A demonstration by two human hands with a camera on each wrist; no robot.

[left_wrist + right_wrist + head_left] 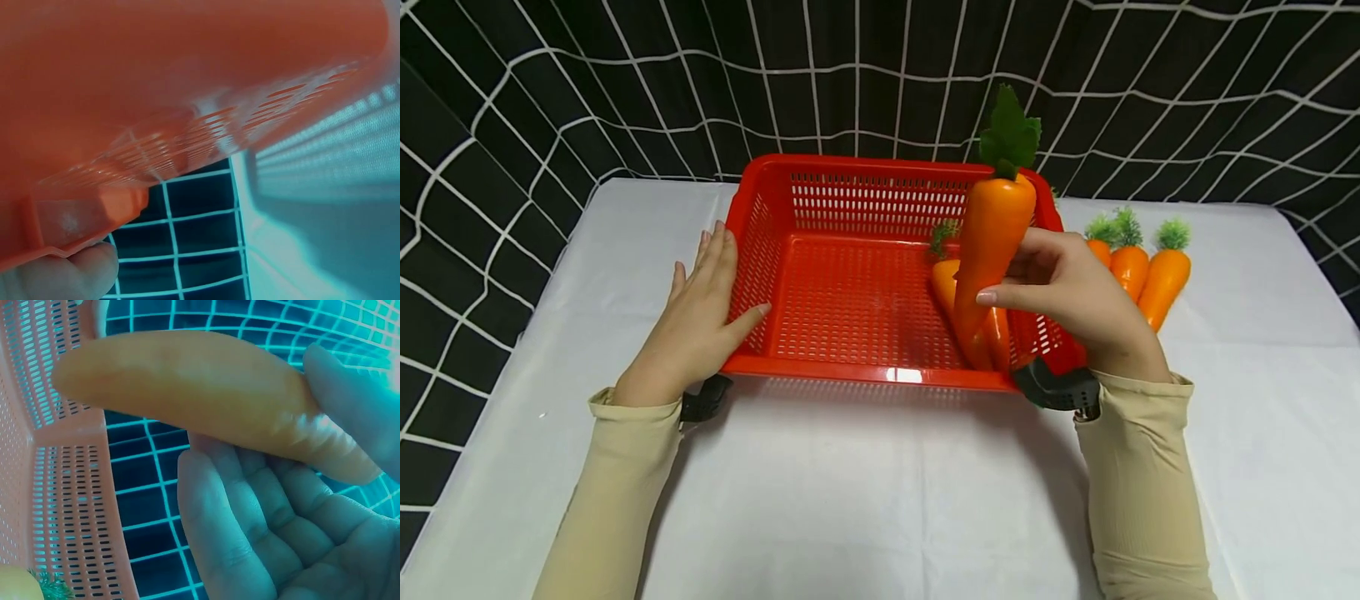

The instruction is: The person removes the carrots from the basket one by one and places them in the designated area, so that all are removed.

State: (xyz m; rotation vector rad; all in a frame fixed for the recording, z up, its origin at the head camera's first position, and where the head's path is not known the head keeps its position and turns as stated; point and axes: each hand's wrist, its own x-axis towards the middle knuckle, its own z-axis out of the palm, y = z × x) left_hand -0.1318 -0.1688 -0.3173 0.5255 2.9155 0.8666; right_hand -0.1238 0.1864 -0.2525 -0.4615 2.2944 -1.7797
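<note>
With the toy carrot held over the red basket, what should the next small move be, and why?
Probably lower the orange plastic carrot into the red perforated plastic basket and release. The right hand holds it upright above the basket's right side, where other carrots already lie, and the left hand steadies the basket's left wall.

basket (850, 171) mid-table (865, 492) | one carrot (946, 283) inside | three carrots (1138, 267) right

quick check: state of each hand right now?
Left hand: open, fingers straight, resting against the red basket.
Right hand: holding a carrot over the basket.
</note>
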